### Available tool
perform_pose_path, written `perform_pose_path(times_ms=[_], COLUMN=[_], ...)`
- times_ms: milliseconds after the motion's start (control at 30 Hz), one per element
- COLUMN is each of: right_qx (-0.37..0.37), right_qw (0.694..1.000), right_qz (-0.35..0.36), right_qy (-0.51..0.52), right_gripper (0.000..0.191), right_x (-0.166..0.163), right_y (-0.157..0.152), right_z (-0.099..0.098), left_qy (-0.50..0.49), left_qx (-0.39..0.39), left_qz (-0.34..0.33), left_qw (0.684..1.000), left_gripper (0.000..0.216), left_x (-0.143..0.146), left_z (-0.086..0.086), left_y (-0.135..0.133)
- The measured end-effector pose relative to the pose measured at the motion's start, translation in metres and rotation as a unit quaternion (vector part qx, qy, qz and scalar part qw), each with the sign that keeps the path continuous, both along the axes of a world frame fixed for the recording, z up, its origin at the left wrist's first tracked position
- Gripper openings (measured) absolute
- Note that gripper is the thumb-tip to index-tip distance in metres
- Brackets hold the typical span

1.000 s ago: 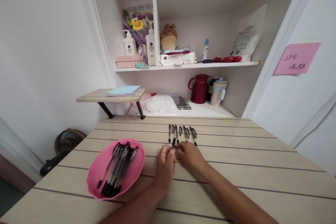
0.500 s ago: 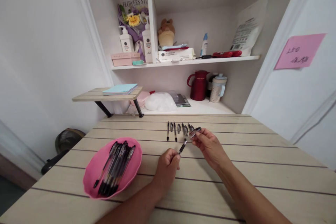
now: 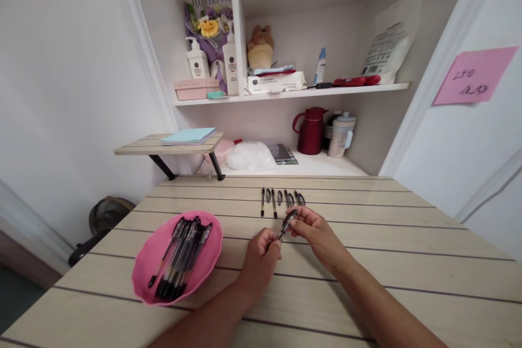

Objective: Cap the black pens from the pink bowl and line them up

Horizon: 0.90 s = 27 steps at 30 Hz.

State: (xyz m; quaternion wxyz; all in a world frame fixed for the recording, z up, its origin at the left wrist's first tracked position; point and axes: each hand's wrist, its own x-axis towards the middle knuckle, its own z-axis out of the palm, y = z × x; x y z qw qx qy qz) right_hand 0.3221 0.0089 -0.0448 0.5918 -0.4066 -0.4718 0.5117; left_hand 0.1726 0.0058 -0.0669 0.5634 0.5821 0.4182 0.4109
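My left hand (image 3: pixel 261 254) is closed around a pen (image 3: pixel 281 236), most of whose barrel is hidden in the fist. Between the fingertips of my right hand (image 3: pixel 317 232) is a dark pen cap (image 3: pixel 289 219), which covers the pen's tip; how far it is pushed on I cannot tell. Beyond both hands, uncapped pens (image 3: pixel 274 204) and loose pen caps (image 3: pixel 279 198) lie in a row on the table, some partly behind my right fingers. On the left stands a pink bowl (image 3: pixel 141 261) with several capped pens (image 3: pixel 179 261) inside.
The slatted wooden table (image 3: pixel 367 266) reaches back to white shelving (image 3: pixel 326 92). A small raised stand (image 3: pixel 130 148) holds blue paper (image 3: pixel 190 135) at the back left. A red thermos jug (image 3: pixel 312 130) and a pale cup (image 3: pixel 340 136) stand on the lower shelf.
My right hand has moved left and down, bringing the cap from above the bare pen tip onto it. My left hand stays almost in place. The view has shifted slightly.
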Motion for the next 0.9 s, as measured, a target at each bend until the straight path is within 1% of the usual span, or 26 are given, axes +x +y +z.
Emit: perform_pose_path(times_ms=[100, 367, 433, 533, 633, 733, 833, 900], right_qx=[0.001, -0.006, -0.007, -0.010, -0.018, -0.038, -0.056, -0.055], right_qw=[1.000, 0.998, 0.998, 0.999, 1.000, 0.999, 0.996, 0.995], right_qz=[0.018, 0.048, 0.047, 0.021, 0.000, 0.019, 0.040, 0.039], right_qy=[0.009, 0.029, 0.031, 0.033, 0.023, 0.026, 0.063, 0.077], right_gripper=[0.022, 0.028, 0.027, 0.028, 0.031, 0.028, 0.035, 0.034], right_x=[-0.002, -0.003, -0.006, -0.009, -0.011, -0.009, -0.007, -0.006], right_y=[-0.001, -0.001, -0.002, 0.000, 0.002, 0.001, -0.001, -0.001], right_z=[-0.001, -0.005, -0.006, -0.011, -0.015, -0.014, -0.011, -0.011], left_qy=[-0.004, 0.025, 0.040, 0.054, 0.047, 0.024, 0.011, 0.014], left_qx=[0.015, 0.105, 0.122, 0.139, 0.117, 0.081, 0.053, 0.049], left_qz=[0.002, 0.025, 0.040, 0.056, 0.056, 0.048, 0.040, 0.033], left_qw=[1.000, 0.994, 0.991, 0.987, 0.990, 0.995, 0.998, 0.998], left_gripper=[0.010, 0.007, 0.008, 0.007, 0.005, 0.006, 0.008, 0.006], left_x=[-0.001, -0.004, -0.005, -0.006, -0.005, -0.003, -0.002, -0.002], left_z=[0.000, -0.003, -0.002, -0.001, 0.000, -0.001, -0.002, -0.003], left_y=[0.001, 0.000, -0.001, -0.002, -0.001, 0.002, 0.004, 0.005])
